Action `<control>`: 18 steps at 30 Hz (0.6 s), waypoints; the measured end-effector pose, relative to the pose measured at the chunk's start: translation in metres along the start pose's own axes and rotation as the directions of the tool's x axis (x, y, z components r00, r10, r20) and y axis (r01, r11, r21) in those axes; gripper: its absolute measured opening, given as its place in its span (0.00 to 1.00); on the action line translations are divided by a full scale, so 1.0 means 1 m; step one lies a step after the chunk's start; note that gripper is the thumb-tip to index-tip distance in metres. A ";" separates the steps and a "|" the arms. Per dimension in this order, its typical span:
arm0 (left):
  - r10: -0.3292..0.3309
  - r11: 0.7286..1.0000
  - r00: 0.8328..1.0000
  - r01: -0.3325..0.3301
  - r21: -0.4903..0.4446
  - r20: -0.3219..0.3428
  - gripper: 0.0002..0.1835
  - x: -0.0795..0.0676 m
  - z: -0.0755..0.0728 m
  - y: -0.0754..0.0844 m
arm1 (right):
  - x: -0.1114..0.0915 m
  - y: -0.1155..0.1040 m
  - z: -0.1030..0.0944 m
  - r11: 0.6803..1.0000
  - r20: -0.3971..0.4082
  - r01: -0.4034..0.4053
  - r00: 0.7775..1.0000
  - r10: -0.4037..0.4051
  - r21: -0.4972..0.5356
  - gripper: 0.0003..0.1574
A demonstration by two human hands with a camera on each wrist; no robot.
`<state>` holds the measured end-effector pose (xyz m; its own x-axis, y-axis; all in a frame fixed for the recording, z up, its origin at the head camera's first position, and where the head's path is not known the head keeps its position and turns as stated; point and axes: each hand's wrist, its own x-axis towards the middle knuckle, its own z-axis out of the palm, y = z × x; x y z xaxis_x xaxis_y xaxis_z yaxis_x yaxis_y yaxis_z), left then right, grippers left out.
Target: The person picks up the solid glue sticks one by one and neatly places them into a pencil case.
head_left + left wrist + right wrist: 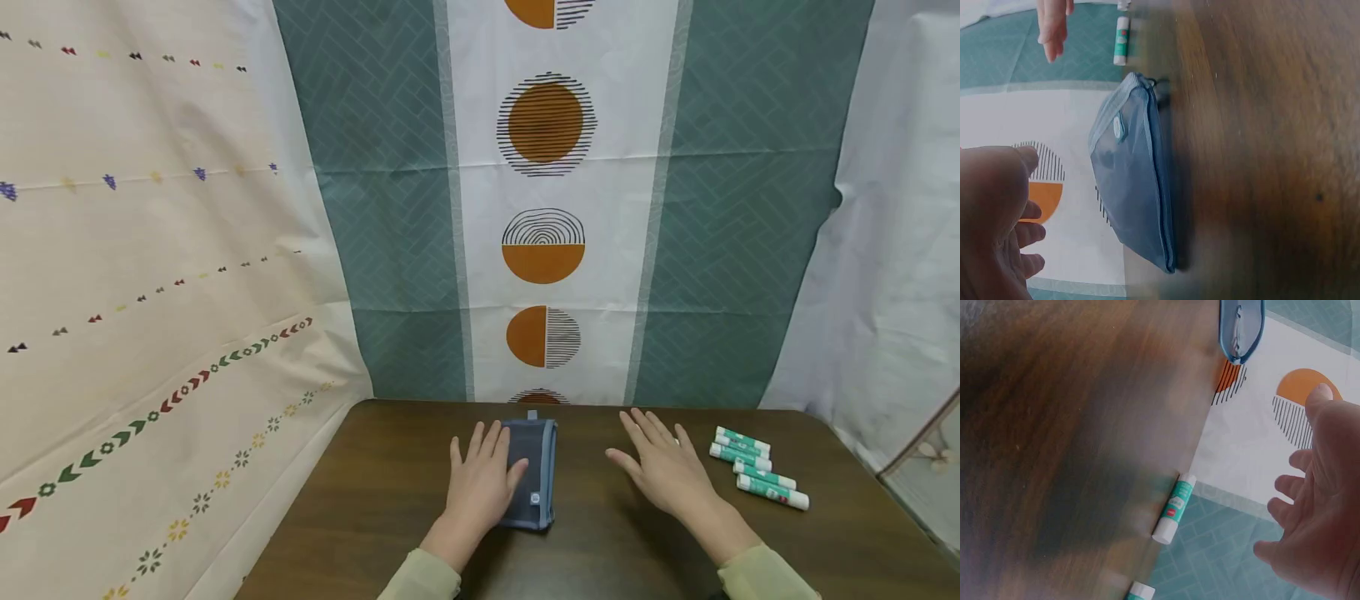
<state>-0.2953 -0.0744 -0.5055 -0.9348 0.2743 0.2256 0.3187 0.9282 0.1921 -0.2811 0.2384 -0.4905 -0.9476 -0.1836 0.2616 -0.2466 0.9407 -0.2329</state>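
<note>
A blue mesh zip pouch (534, 475) lies on the brown table, a small tab at its far end. My left hand (478, 483) overlaps its left side in the head view, fingers spread and straight. In the left wrist view a gap shows between that hand and the pouch (1125, 169). Over the table to the right, my right hand (667, 471) is held with fingers extended, holding nothing. Several green-and-white glue sticks (772, 492) lie to its right. The right wrist view shows one glue stick (1175, 509) below that hand, with the pouch (1241, 331) farther off.
The dark wooden table (375, 500) has rounded far corners. Behind it hangs a green and white curtain (397, 250) with orange circles. A cream patterned cloth (172, 250) borders the left side, and a white cloth (900, 250) hangs at the right.
</note>
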 end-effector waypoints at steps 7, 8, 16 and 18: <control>0.007 1.000 1.000 -0.007 0.004 -0.002 0.38 -0.011 0.002 0.008 | -0.008 -0.001 0.003 1.000 0.005 0.007 1.000 -0.007 0.001 0.56; 0.008 1.000 1.000 -0.008 0.002 0.002 0.38 -0.013 0.002 0.010 | -0.010 0.000 0.004 1.000 0.009 0.005 1.000 -0.005 0.004 0.56; 0.016 1.000 1.000 -0.017 -0.020 -0.007 0.37 -0.018 0.003 0.025 | -0.016 0.001 0.002 1.000 0.020 0.017 1.000 -0.018 0.012 0.55; 0.017 1.000 1.000 -0.017 -0.021 -0.014 0.37 -0.017 0.003 0.028 | -0.016 0.001 0.000 1.000 0.015 0.029 0.999 -0.029 0.007 0.54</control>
<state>-0.2712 -0.0523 -0.5070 -0.9270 0.2863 0.2422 0.3379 0.9179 0.2082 -0.2665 0.2425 -0.4944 -0.9429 -0.2154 0.2542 -0.2756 0.9330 -0.2316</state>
